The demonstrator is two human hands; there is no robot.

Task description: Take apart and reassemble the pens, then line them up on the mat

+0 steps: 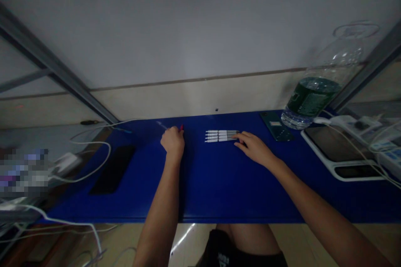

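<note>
Lying side by side on a blue counter (206,187), about four slim white pens form a neat row (217,136), their left ends roughly lined up, which makes them one compact group. At the row's right end, the person's right hand (253,147) rests with fingers loosely bent, fingertips touching the pens; so light a touch probably steadies or squares the row rather than lifting it. Left of the row, and apart from it, the left hand (173,144) is curled into a fist around something mostly hidden; a small red piece (181,127) shows beside it, and so tight a curl probably suits a slim object, though what it is cannot be told. Just right of the row lies a dark green phone (275,126); farther right stand a large clear bottle (315,96) and, nearer the person, a white-framed device (341,150). Well left of the row lies a dark flat slab (114,169). Placed so far out, these side items likely give both forearms room.
</note>
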